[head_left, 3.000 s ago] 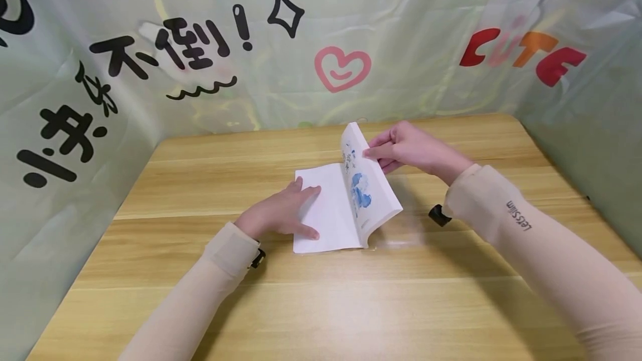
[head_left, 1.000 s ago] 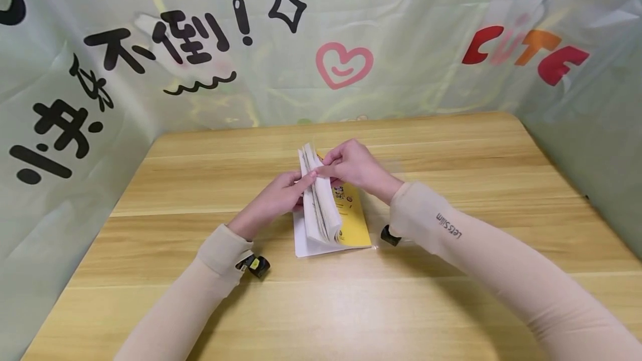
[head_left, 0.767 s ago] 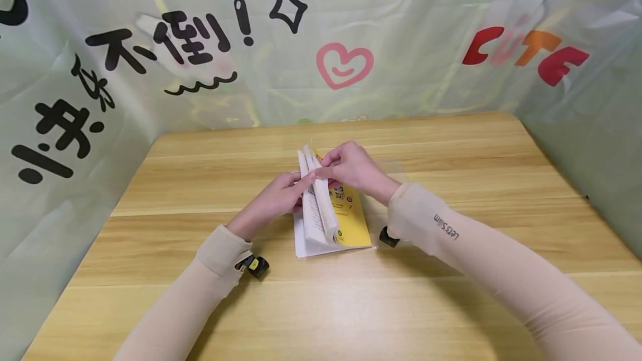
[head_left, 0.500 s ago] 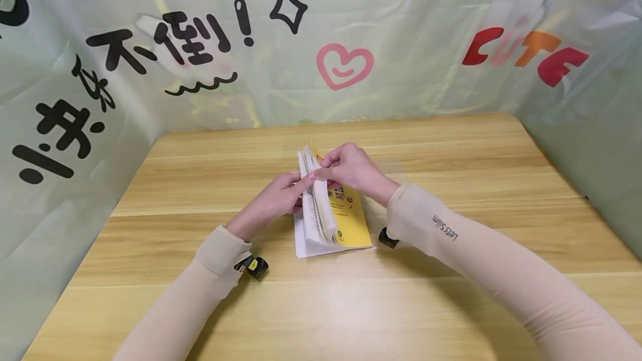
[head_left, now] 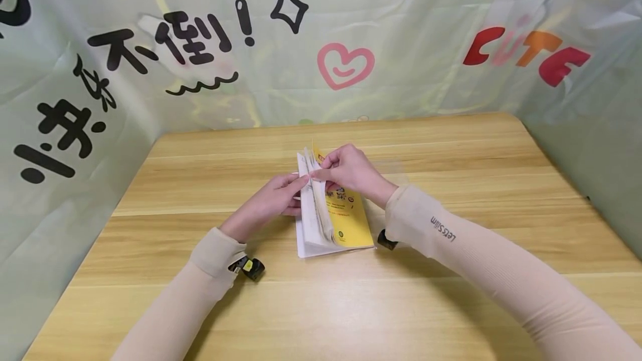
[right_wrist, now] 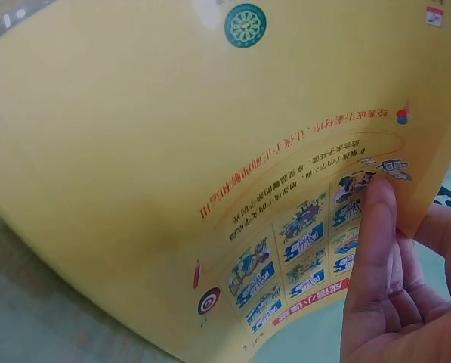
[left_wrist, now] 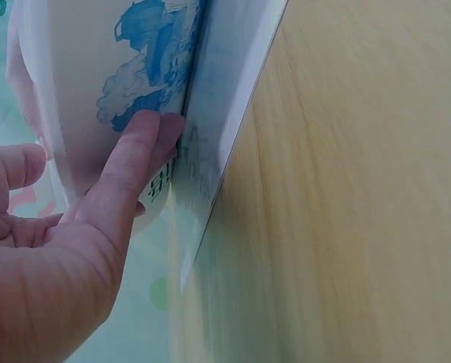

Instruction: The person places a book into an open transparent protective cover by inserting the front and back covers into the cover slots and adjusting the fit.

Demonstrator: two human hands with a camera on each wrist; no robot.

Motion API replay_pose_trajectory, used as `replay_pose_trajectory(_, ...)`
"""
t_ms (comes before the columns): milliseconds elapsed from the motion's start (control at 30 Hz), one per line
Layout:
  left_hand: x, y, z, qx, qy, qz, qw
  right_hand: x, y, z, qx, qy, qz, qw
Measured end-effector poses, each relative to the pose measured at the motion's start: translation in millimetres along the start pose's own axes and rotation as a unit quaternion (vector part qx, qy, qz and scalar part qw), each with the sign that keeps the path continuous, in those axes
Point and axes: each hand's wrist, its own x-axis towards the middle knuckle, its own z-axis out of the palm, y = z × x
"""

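Note:
A book with a yellow back cover (head_left: 351, 216) stands partly open on the table, its white pages (head_left: 316, 216) raised and slightly fanned. My right hand (head_left: 353, 169) pinches the pages and cover near the far edge; in the right wrist view its fingers (right_wrist: 380, 219) lie on the printed yellow cover. My left hand (head_left: 266, 202) is at the book's left side. In the left wrist view its extended fingers (left_wrist: 123, 166) touch a page with a blue drawing (left_wrist: 153, 53), the thumb apart from the paper. A white leaf (left_wrist: 217, 113) lies below that page.
The wooden table (head_left: 321, 305) extends around the book. A thin clear plastic sheet (head_left: 393, 171) seems to lie right of it. Behind hangs a pale printed cloth (head_left: 416, 82) with black characters and a pink heart.
Three seconds ago the left hand lay on a white leaf while the right raised the pages. The pages since swung left, exposing the yellow cover. Lately the left thumb has drawn slightly left.

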Motion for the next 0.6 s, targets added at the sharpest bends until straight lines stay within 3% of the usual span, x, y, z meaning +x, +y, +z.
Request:
replay_pose_trajectory(333,-1.2,-2.0,-3.2,-0.009,0.002,-0.004,1.0000,1.2,2.6,4.7,-0.009,0.011,0.024,0.9996)
replay_pose_trajectory(600,-1.8,-3.1,-4.4,-0.014,-0.001,-0.002,0.9999,1.8,4.7,7.9,0.004,0.001,0.010,0.9999)
